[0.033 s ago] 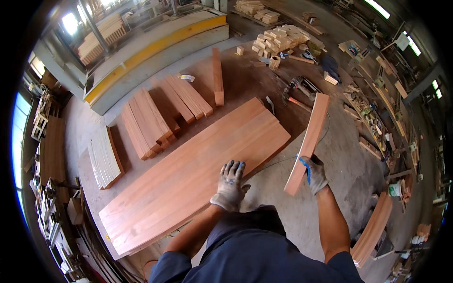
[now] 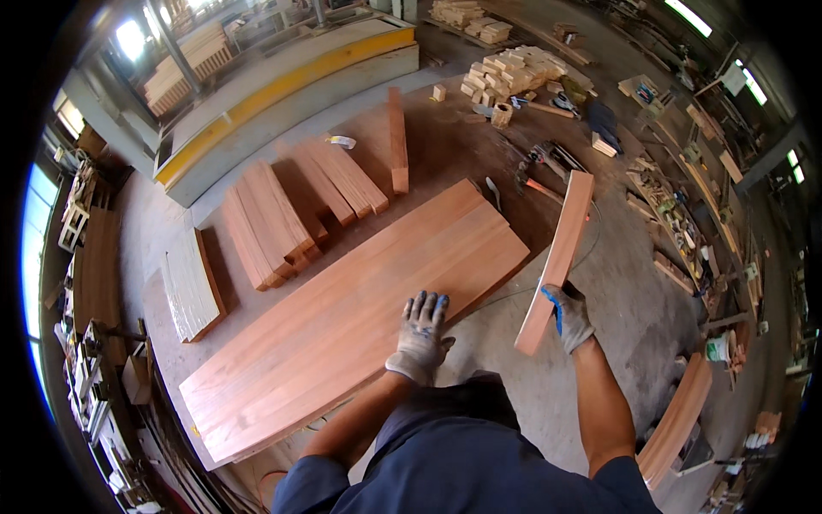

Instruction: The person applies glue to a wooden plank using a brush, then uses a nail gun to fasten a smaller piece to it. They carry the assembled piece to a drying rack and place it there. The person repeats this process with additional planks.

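One gloved left hand (image 2: 419,338) laid flat, fingers slightly apart, on the wide reddish panel (image 2: 317,343) by its near long edge; right hand (image 2: 574,319) clamped on the nearer part of a narrow board (image 2: 561,248), just off the panel's right corner, far end perhaps clear of the floor (image 2: 659,317), hard to tell. Beyond the panel's far long edge, loose boards (image 2: 274,206) side by side.

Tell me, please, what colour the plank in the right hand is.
The plank in the right hand is light reddish brown, seen in the head view.
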`<act>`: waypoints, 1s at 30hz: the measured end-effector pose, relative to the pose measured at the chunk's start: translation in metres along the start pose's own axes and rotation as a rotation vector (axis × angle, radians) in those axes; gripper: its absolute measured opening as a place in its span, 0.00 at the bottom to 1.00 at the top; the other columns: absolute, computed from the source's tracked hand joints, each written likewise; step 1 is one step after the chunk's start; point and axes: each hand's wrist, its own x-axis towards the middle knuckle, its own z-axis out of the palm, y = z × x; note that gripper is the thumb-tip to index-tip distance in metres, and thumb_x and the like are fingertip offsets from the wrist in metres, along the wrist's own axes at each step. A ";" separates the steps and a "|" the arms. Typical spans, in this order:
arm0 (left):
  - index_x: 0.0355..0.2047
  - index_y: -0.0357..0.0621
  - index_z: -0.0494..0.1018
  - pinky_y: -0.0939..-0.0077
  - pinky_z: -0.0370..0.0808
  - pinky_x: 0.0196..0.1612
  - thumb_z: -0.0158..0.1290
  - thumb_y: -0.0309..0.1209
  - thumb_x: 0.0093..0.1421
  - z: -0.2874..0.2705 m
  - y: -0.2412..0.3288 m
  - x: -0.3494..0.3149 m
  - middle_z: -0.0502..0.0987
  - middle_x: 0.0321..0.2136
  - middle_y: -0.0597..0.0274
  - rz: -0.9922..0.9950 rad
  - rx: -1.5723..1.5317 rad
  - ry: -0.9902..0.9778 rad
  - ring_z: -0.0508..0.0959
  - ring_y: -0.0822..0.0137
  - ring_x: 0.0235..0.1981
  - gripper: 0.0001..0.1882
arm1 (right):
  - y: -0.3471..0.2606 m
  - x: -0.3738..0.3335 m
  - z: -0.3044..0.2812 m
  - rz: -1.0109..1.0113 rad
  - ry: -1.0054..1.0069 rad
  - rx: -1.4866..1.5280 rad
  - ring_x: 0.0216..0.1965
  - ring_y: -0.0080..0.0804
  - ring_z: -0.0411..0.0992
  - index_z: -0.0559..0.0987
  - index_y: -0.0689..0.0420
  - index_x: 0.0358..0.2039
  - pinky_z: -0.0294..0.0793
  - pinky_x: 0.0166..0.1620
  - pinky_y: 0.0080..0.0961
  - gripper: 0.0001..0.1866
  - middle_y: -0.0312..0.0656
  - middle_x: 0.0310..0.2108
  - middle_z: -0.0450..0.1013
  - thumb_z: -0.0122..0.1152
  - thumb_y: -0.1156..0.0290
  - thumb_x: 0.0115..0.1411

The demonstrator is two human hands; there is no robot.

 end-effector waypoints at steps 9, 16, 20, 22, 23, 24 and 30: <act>0.73 0.45 0.57 0.34 0.45 0.74 0.55 0.42 0.62 0.026 -0.004 0.020 0.57 0.72 0.39 -0.051 0.308 -0.139 0.53 0.38 0.74 0.40 | 0.006 0.107 0.003 0.138 -0.222 -0.100 0.42 0.23 0.72 0.82 0.60 0.48 0.74 0.47 0.27 0.25 0.34 0.40 0.78 0.74 0.56 0.57; 0.71 0.51 0.62 0.32 0.49 0.73 0.65 0.46 0.54 0.029 -0.021 0.017 0.59 0.70 0.38 -0.095 0.279 -0.016 0.56 0.36 0.72 0.45 | 0.018 0.151 -0.001 0.214 -0.490 -0.004 0.39 0.21 0.71 0.83 0.59 0.45 0.73 0.46 0.23 0.24 0.33 0.38 0.78 0.73 0.53 0.57; 0.70 0.50 0.62 0.34 0.50 0.73 0.68 0.44 0.52 0.024 -0.035 0.035 0.58 0.70 0.38 -0.125 0.258 0.043 0.55 0.35 0.72 0.47 | 0.032 0.193 0.002 0.200 -0.564 -0.007 0.40 0.23 0.72 0.83 0.59 0.47 0.73 0.47 0.25 0.27 0.33 0.38 0.77 0.73 0.51 0.57; 0.71 0.50 0.62 0.35 0.49 0.74 0.66 0.43 0.53 0.020 -0.034 0.038 0.58 0.71 0.39 -0.170 0.260 0.033 0.55 0.36 0.73 0.46 | 0.013 0.193 0.007 0.319 -0.585 -0.024 0.41 0.26 0.73 0.82 0.60 0.48 0.74 0.48 0.25 0.28 0.34 0.38 0.77 0.73 0.50 0.56; 0.71 0.50 0.62 0.36 0.49 0.74 0.66 0.43 0.54 0.019 -0.028 0.038 0.58 0.71 0.39 -0.175 0.260 0.006 0.54 0.36 0.73 0.45 | 0.007 0.191 0.007 0.376 -0.585 -0.033 0.41 0.27 0.73 0.82 0.60 0.49 0.74 0.48 0.26 0.29 0.34 0.39 0.77 0.73 0.50 0.56; 0.71 0.50 0.62 0.36 0.49 0.74 0.66 0.43 0.54 0.018 -0.023 0.038 0.58 0.71 0.40 -0.178 0.259 -0.022 0.54 0.37 0.73 0.45 | 0.011 0.192 0.001 0.441 -0.597 -0.009 0.42 0.29 0.75 0.82 0.61 0.50 0.75 0.49 0.25 0.30 0.36 0.41 0.78 0.72 0.50 0.56; 0.65 0.49 0.70 0.39 0.56 0.72 0.65 0.42 0.55 0.026 -0.006 -0.002 0.65 0.67 0.45 -0.119 0.210 0.027 0.60 0.41 0.70 0.37 | 0.013 0.151 -0.035 0.236 -0.594 -0.169 0.45 0.29 0.76 0.81 0.65 0.50 0.76 0.51 0.28 0.31 0.39 0.43 0.80 0.74 0.52 0.55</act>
